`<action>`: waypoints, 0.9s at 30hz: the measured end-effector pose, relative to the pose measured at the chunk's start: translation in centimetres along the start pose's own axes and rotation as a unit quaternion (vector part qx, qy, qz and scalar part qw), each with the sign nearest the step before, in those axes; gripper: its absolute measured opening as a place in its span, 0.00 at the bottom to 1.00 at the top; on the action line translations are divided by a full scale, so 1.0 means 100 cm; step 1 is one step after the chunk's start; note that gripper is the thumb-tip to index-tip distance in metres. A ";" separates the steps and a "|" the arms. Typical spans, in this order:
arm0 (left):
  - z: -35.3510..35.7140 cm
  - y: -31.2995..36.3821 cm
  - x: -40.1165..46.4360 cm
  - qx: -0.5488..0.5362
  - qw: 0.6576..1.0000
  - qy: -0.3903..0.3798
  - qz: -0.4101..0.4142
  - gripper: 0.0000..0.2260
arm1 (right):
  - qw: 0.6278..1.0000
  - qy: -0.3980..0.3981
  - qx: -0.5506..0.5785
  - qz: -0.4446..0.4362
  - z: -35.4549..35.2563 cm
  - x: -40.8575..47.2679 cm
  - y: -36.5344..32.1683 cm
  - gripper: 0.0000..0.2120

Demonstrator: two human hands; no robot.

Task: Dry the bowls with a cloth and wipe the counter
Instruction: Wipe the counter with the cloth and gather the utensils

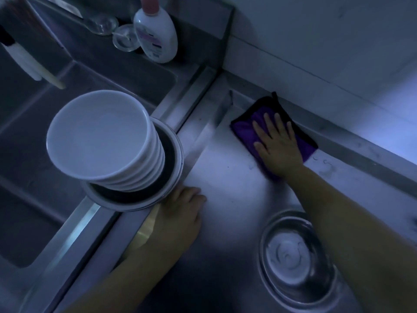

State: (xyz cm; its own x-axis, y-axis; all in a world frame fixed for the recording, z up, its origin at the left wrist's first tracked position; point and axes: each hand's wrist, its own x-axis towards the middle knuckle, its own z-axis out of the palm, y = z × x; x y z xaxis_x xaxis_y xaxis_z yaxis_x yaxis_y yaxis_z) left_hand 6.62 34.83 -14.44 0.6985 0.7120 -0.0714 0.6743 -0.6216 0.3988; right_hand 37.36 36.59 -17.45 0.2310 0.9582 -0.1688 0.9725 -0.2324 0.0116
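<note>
A purple cloth (246, 126) lies flat on the steel counter (225, 172) near the back wall. My right hand (277, 143) presses on it with straight, spread fingers. A tall stack of white bowls (99, 132) stands on a dark plate with a white rim (171, 152) at the counter's left edge, beside the sink. My left hand (180, 208) rests on the counter just below that plate, fingers loosely bent, holding nothing. A steel bowl (293, 254) sits on the counter at the lower right, partly under my right forearm.
The sink basin (33, 172) fills the left side. A white lotion bottle with a pink cap (155, 32) and clear glass lids (125, 38) stand on the ledge behind it. A wooden-handled utensil (29, 62) hangs over the sink. The wall runs along the counter's right.
</note>
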 end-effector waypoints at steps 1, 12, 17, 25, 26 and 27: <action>0.000 0.002 -0.002 0.004 1.000 -0.004 0.004 0.15 | 1.000 -0.002 0.008 0.026 0.000 -0.019 0.012 0.31; -0.017 0.007 -0.034 0.052 0.996 -0.064 0.016 0.17 | 0.944 -0.032 0.091 0.314 0.013 -0.077 -0.023 0.28; -0.011 -0.006 -0.052 0.013 0.999 -0.044 -0.016 0.18 | 0.991 -0.002 0.038 0.130 0.023 -0.104 -0.106 0.28; -0.015 -0.007 -0.087 0.036 0.994 -0.106 -0.004 0.25 | 0.996 -0.027 0.065 -0.061 0.038 -0.247 -0.200 0.27; -0.017 -0.007 -0.091 0.043 0.992 -0.117 0.010 0.26 | 0.995 -0.027 0.056 -0.073 0.039 -0.268 -0.202 0.27; -0.018 -0.006 -0.095 0.049 0.990 -0.131 0.025 0.27 | 0.995 -0.027 0.050 -0.079 0.042 -0.289 -0.201 0.27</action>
State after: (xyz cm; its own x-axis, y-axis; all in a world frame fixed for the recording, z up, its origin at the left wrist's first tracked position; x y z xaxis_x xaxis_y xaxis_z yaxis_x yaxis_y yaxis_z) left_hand -0.86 29.04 -12.36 0.7607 0.5785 -0.2944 0.6488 -0.6912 0.3181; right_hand 11.01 12.84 -16.95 0.0718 0.9743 -0.2135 0.9883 -0.0984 -0.1168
